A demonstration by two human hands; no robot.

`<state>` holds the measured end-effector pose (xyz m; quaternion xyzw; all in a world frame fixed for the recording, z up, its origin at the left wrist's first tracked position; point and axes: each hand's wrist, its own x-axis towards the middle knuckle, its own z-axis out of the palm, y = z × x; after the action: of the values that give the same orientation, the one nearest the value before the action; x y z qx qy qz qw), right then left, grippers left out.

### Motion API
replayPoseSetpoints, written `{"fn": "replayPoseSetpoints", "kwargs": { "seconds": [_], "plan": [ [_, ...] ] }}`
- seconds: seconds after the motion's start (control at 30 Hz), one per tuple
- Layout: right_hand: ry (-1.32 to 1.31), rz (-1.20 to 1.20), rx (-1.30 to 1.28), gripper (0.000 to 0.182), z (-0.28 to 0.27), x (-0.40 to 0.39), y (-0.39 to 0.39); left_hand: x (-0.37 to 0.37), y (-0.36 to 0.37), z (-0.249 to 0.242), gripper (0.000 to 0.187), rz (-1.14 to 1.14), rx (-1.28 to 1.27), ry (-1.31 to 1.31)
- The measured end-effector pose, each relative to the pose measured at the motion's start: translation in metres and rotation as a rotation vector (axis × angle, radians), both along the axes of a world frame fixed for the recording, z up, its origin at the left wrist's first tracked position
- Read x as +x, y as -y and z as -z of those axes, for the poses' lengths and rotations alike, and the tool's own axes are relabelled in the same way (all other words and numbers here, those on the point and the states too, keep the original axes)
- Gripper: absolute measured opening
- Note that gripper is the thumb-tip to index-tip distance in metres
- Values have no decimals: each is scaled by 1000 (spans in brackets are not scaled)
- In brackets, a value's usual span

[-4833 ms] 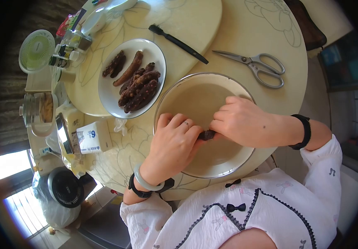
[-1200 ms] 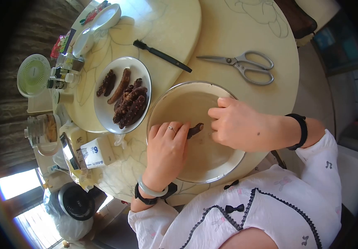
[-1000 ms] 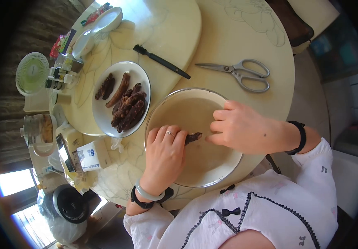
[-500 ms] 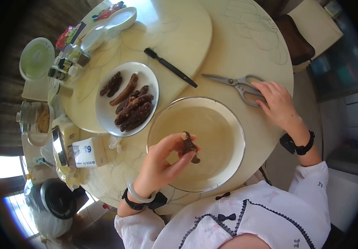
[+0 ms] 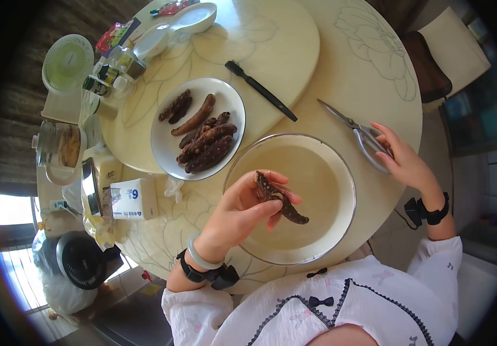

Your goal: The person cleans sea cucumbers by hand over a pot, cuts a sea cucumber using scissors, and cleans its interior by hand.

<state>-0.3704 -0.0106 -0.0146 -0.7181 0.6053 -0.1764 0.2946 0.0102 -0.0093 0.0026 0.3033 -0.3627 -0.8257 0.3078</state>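
My left hand pinches a dark brown, bumpy sea cucumber between thumb and fingers, above a white basin that seems to hold shallow water. To the right of the basin, my right hand has its fingers around the handles of metal scissors. Their blades are closed and point away to the upper left. Several more sea cucumbers lie on a white plate beyond the basin.
A black brush rests across the turntable edge. At the left stand a tissue pack, a glass pot and spice jars. White bowls sit farther back. A chair is at the right.
My right hand has taken hold of the scissors by the handles and swung them, so the blades slope more. My left hand has turned the sea cucumber, showing more of its length.
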Motion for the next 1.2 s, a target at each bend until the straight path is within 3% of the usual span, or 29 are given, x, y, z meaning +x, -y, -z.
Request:
{"fn": "replayPoseSetpoints", "kwargs": {
  "seconds": [0.03,0.07,0.13,0.17,0.33,0.37,0.5,0.57,0.67,0.7,0.87,0.93,0.97,1.03,1.07,1.13,1.2],
  "plan": [
    [204,74,204,59,-4,-2,-3,0,0,1,36,6,14,-27],
    [200,72,203,59,-3,-8,-6,-1,0,1,36,3,12,-31],
    [453,31,335,62,2,-20,-11,-4,-1,0,38,-38,-13,-45],
    [449,23,335,62,3,-20,-15,-5,-2,-1,38,-46,-15,-48],
    [946,-25,418,83,-19,-6,-40,-5,-2,0,40,-34,29,-74],
    [947,32,432,91,-28,4,-42,-5,-2,-1,40,-29,29,-73],
    [1021,-81,530,91,-28,6,-57,-6,-4,-3,35,-15,-67,0],
    [1140,-92,794,104,-38,15,-64,-5,-4,-2,33,-14,-98,6],
    [1271,-74,938,119,-51,40,-69,-3,-4,-1,29,31,-83,-9],
    [1207,-225,1018,128,-38,37,-66,-3,-4,-2,29,35,-81,-7],
    [1265,-320,1146,129,-36,59,-70,-2,-4,-2,31,47,-72,-5],
    [1551,-367,1041,100,-32,64,-72,-3,-4,-3,35,42,-88,-32],
    [1551,-366,1038,100,-35,62,-71,-3,-4,-3,35,45,-90,-33],
    [1294,-324,878,52,-46,56,-68,-2,-3,-4,40,104,-102,-29],
    [1293,-323,877,52,-48,58,-68,-2,-3,-4,40,104,-103,-30],
    [951,-424,662,19,-53,67,-66,-2,-2,-3,43,121,-96,-46],
    [951,-394,742,21,-59,72,-64,-2,-1,-5,42,114,-78,-49]
  ]
}}
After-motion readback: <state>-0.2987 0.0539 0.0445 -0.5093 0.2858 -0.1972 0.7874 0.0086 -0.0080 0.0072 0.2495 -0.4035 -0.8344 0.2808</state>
